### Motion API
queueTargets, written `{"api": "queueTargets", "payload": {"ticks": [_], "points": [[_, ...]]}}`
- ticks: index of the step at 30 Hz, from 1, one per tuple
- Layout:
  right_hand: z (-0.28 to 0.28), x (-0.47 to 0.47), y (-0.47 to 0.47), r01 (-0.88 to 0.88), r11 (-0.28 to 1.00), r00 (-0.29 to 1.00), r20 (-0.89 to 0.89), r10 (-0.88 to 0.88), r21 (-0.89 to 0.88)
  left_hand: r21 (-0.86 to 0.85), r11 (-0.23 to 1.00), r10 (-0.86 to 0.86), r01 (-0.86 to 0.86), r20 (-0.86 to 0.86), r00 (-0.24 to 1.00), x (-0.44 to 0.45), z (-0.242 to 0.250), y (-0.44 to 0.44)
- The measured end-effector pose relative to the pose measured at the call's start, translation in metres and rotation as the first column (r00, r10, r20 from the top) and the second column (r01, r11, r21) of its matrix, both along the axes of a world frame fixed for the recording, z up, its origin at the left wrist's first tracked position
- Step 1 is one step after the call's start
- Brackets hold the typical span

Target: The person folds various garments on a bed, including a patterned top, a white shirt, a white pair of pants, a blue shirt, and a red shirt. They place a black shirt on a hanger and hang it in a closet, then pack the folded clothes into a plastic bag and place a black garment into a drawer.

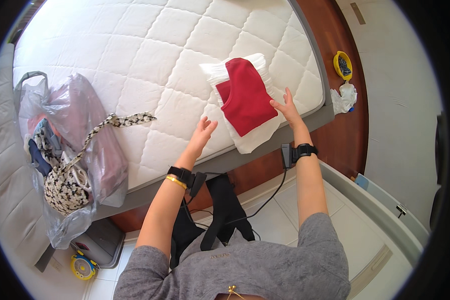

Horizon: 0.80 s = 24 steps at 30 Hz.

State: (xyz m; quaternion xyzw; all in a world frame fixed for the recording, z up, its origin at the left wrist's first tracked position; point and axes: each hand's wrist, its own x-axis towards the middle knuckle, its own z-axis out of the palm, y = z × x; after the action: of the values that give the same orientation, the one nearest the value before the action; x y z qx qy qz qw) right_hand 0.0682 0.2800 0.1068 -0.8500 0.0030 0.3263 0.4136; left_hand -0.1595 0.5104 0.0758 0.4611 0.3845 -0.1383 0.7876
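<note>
A folded red garment (243, 97) lies on top of folded white clothing (247, 143) near the front edge of a quilted white mattress (176, 56). My right hand (288, 108) is at the stack's right side, fingers spread, its fingertips close to the red cloth; whether they touch it I cannot tell. My left hand (201, 137) hovers over the mattress edge to the left of the stack, fingers apart and holding nothing. Both wrists wear black straps with cabled devices.
On the left of the mattress, clear plastic bags (104, 161) hold clothes, with a floral cloth (65, 191) spilling out and its strap trailing rightward. A grey bin (103, 243) and a small yellow fan (83, 266) stand below. A yellow bowl (337, 65) sits on the wooden ledge at right.
</note>
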Motion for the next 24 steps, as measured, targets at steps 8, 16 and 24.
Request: {"api": "queueTargets", "payload": {"ticks": [8, 16, 24], "points": [[-0.061, 0.025, 0.019, -0.117, 0.969, 0.979, -0.142, 0.149, 0.216, -0.487, 0.832, 0.312, -0.264, 0.018, 0.950, 0.086, -0.085, -0.037], [-0.015, -0.017, 0.019, 0.173, 0.844, 0.782, -0.592, 0.195, 0.507, -0.227, 0.960, 0.206, -0.164, 0.172, 0.963, 0.072, 0.050, -0.024], [0.113, -0.094, 0.124, -0.136, 0.617, 0.810, -0.271, 0.520, 0.776, -0.214, 0.956, 0.270, -0.203, 0.359, 0.893, -0.048, 0.173, 0.056]]}}
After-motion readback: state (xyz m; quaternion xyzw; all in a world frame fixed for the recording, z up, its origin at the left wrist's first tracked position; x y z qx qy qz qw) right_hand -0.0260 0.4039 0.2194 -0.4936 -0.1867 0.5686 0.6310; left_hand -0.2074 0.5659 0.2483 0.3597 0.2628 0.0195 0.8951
